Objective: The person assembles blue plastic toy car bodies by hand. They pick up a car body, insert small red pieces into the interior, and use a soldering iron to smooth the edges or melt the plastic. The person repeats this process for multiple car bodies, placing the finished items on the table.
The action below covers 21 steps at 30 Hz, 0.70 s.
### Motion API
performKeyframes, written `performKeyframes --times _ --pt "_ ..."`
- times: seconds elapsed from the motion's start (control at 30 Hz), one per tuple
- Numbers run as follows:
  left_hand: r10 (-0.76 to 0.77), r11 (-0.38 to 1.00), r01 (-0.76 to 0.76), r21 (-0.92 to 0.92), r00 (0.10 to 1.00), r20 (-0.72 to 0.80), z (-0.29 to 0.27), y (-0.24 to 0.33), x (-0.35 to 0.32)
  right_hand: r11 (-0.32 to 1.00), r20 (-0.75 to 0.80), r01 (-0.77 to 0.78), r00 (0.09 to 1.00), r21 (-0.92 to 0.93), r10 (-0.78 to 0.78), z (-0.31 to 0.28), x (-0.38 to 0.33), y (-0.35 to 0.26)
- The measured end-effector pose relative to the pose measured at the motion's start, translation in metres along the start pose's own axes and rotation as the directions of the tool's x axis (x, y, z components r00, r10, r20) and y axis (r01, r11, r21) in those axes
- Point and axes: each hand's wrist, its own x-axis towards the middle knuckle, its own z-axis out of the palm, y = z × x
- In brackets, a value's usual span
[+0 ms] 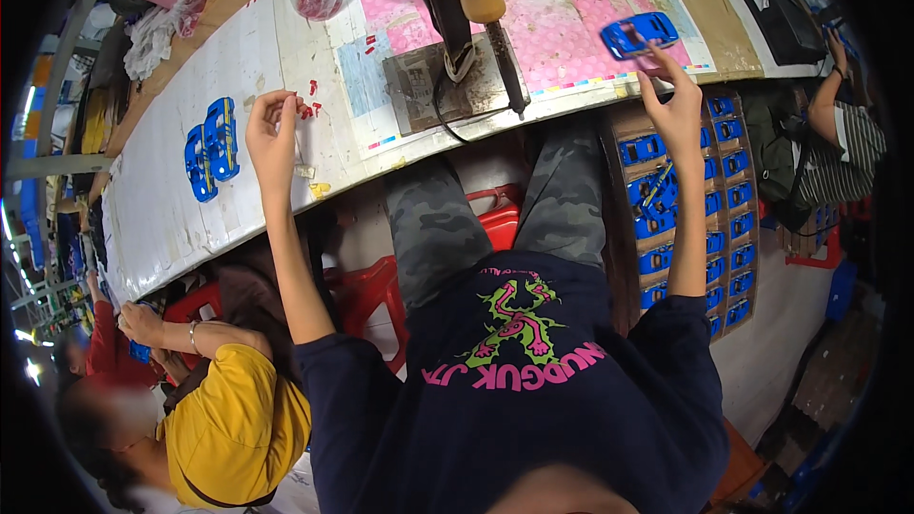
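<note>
Blue toy car (638, 35) at right of worktable (143, 219), over pink sheet. Handling, as judged: light fingertip contact at the car's edge, avoiding scuffs; take small red pieces (307, 111) singly. Pose: both forearms extended forward, well apart. Right hand (674, 95): thumb and forefinger spread, fingertips at car's near side; firm contact uncertain. Left hand (273, 128): fingers bunched beside the red pieces; cannot tell whether one is pinched.

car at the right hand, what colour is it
The car is blue; it shows in the head view.
</note>
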Motion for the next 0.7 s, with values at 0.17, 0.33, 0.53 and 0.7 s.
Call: performKeyframes --times 0.17,0.33,0.53,0.7 --pt "-0.129 0.952 0.123 -0.281 0.992 -0.005 0.003 0.027 -0.014 0.864 -0.163 0.339 0.892 -0.373 -0.421 -0.004 0.04 0.016" --pt "-0.029 0.979 0.016 -0.203 0.998 -0.061 0.013 0.065 -0.032 0.916 -0.008 0.319 0.944 -0.242 -0.331 0.002 0.064 0.061" --pt "0.273 0.962 -0.27 0.048 0.959 -0.079 0.026 0.098 -0.059 0.917 -0.066 0.227 0.963 -0.328 -0.262 -0.001 0.032 0.044" --pt "0.44 0.895 -0.439 0.081 0.898 0.003 0.042 0.128 -0.069 1.0 -0.28 -0.03 0.959 -0.007 0.027 -0.036 -0.03 0.038"
